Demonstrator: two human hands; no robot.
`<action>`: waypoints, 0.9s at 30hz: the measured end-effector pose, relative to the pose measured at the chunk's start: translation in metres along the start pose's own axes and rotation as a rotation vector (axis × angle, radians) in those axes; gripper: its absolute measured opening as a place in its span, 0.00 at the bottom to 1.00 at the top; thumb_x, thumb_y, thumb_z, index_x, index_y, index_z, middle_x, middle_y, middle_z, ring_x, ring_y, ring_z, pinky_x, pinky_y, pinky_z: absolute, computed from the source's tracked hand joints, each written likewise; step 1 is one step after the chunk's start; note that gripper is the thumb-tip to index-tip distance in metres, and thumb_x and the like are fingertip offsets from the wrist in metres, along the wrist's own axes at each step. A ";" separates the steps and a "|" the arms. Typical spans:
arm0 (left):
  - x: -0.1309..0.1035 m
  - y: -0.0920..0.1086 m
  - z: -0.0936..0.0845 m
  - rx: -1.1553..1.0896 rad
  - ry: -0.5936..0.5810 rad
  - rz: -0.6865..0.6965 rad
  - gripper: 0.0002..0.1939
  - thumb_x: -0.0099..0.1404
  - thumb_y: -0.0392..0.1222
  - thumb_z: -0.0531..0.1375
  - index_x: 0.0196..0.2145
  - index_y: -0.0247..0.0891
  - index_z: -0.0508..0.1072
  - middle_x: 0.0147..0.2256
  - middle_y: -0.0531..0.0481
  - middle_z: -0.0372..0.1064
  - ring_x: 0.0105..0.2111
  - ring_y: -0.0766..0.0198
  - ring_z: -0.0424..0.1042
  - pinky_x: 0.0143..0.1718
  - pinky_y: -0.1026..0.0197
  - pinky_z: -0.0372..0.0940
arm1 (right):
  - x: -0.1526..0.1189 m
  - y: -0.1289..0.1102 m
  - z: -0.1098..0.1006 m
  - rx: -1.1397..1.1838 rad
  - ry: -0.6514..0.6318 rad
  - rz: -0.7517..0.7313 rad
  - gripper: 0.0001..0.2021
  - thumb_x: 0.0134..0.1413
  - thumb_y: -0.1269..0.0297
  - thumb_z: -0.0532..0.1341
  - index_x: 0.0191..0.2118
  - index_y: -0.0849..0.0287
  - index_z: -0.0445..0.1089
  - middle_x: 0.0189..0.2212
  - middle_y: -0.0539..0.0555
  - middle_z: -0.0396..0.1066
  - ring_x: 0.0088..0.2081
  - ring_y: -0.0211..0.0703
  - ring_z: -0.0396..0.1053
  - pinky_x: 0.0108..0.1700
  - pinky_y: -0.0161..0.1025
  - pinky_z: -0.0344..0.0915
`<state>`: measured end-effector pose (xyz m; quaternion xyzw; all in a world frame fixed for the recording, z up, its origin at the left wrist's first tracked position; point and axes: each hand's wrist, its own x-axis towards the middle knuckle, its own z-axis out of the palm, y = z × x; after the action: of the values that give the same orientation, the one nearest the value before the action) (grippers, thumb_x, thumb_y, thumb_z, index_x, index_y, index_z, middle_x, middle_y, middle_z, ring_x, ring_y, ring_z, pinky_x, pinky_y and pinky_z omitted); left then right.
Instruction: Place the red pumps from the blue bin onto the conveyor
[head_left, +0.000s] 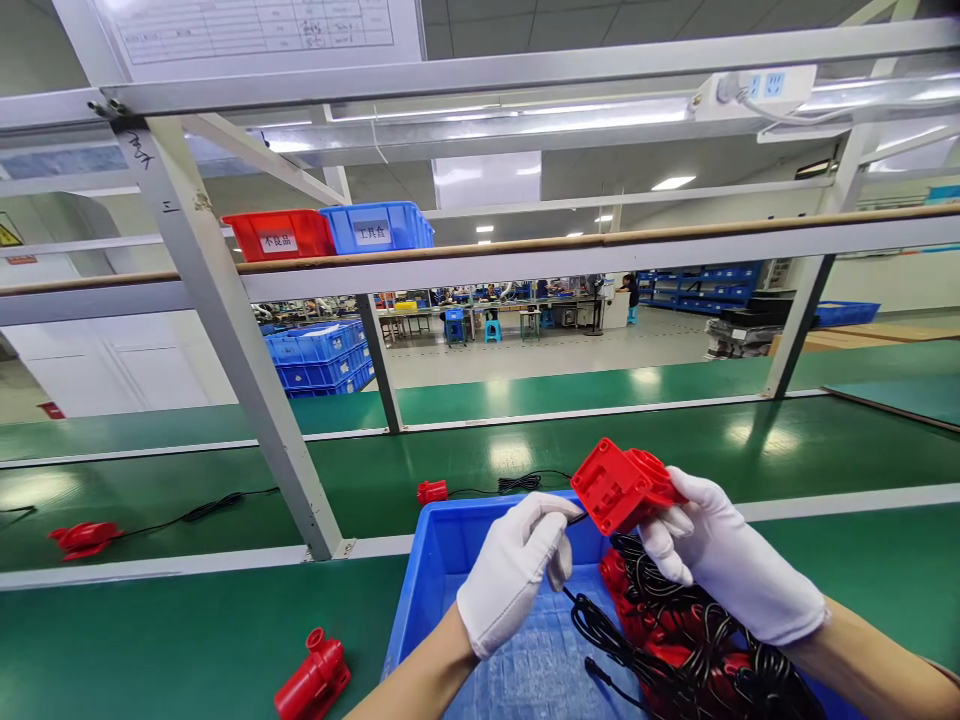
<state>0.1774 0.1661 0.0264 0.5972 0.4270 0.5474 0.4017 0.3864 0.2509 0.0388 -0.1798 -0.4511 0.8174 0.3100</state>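
Note:
My right hand (pixel 705 540), in a white glove, grips a red plastic pump (pixel 611 487) above a blue bin (pixel 420 560). The pump is tilted, with its square, slotted face towards me. My left hand (pixel 519 560), also gloved in white, is closed on the black cable (pixel 576 518) close to where it meets the pump. Below, a coiled bundle of black cable (pixel 611 630) with a small plug end hangs into the bin. More red pumps (pixel 652 625) lie heaped under tangled black cables at the bin's right side, partly hidden by my right forearm.
A loose red pump part (pixel 313 675) lies left of the bin. Red pumps with cables (pixel 433 491) lie on the green belt (pixel 360 470) beyond. A metal post (pixel 247 360) rises at left. Red (pixel 281 235) and blue (pixel 379 228) boxes sit on the shelf above.

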 end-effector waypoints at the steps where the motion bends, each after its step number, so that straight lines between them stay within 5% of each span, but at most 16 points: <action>1: -0.001 0.002 0.000 -0.004 0.020 -0.011 0.18 0.71 0.52 0.51 0.45 0.35 0.69 0.19 0.56 0.63 0.17 0.70 0.60 0.21 0.67 0.58 | -0.001 0.000 0.001 -0.014 -0.009 -0.005 0.25 0.54 0.42 0.61 0.22 0.60 0.61 0.20 0.52 0.70 0.17 0.35 0.64 0.22 0.31 0.61; 7: -0.004 0.009 0.000 -0.027 0.078 -0.042 0.18 0.71 0.53 0.51 0.43 0.35 0.70 0.13 0.61 0.54 0.13 0.71 0.53 0.17 0.70 0.50 | -0.007 0.001 0.009 -0.096 -0.030 -0.013 0.25 0.56 0.39 0.57 0.27 0.60 0.68 0.20 0.52 0.69 0.18 0.36 0.63 0.23 0.32 0.61; 12: -0.001 0.004 0.002 0.090 -0.018 -0.066 0.17 0.72 0.50 0.49 0.44 0.36 0.70 0.18 0.57 0.62 0.15 0.70 0.59 0.20 0.67 0.58 | -0.009 -0.001 0.003 -0.072 0.058 -0.025 0.26 0.58 0.40 0.56 0.23 0.59 0.63 0.19 0.53 0.68 0.18 0.36 0.61 0.23 0.34 0.61; 16: -0.001 -0.009 0.002 0.250 -0.081 -0.014 0.15 0.71 0.48 0.51 0.49 0.38 0.68 0.35 0.49 0.72 0.34 0.62 0.72 0.41 0.59 0.67 | -0.009 -0.022 0.000 -0.008 0.201 -0.128 0.25 0.54 0.42 0.60 0.21 0.57 0.57 0.16 0.51 0.61 0.17 0.37 0.59 0.19 0.36 0.58; 19: -0.001 -0.019 -0.001 0.394 0.004 -0.025 0.18 0.69 0.49 0.54 0.54 0.39 0.65 0.48 0.45 0.69 0.48 0.57 0.68 0.53 0.54 0.61 | -0.007 -0.057 0.000 -0.056 0.338 -0.356 0.19 0.55 0.47 0.60 0.24 0.55 0.58 0.16 0.47 0.53 0.18 0.37 0.57 0.17 0.34 0.55; 24: 0.004 -0.026 -0.006 0.367 0.135 -0.095 0.19 0.71 0.51 0.51 0.54 0.39 0.64 0.50 0.45 0.67 0.51 0.58 0.65 0.56 0.53 0.59 | 0.009 -0.138 -0.031 -0.919 0.526 -0.725 0.19 0.65 0.49 0.42 0.26 0.55 0.47 0.22 0.55 0.63 0.24 0.39 0.66 0.27 0.39 0.63; 27: 0.008 -0.024 -0.006 0.347 0.114 -0.144 0.20 0.71 0.53 0.51 0.54 0.41 0.64 0.50 0.45 0.67 0.52 0.58 0.65 0.57 0.53 0.59 | 0.023 -0.187 -0.067 -1.344 0.735 -0.791 0.19 0.66 0.50 0.38 0.29 0.56 0.50 0.30 0.61 0.68 0.31 0.42 0.70 0.33 0.41 0.65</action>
<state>0.1699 0.1810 0.0061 0.5933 0.5788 0.4684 0.3060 0.4723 0.3836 0.1618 -0.4080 -0.7396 0.0992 0.5261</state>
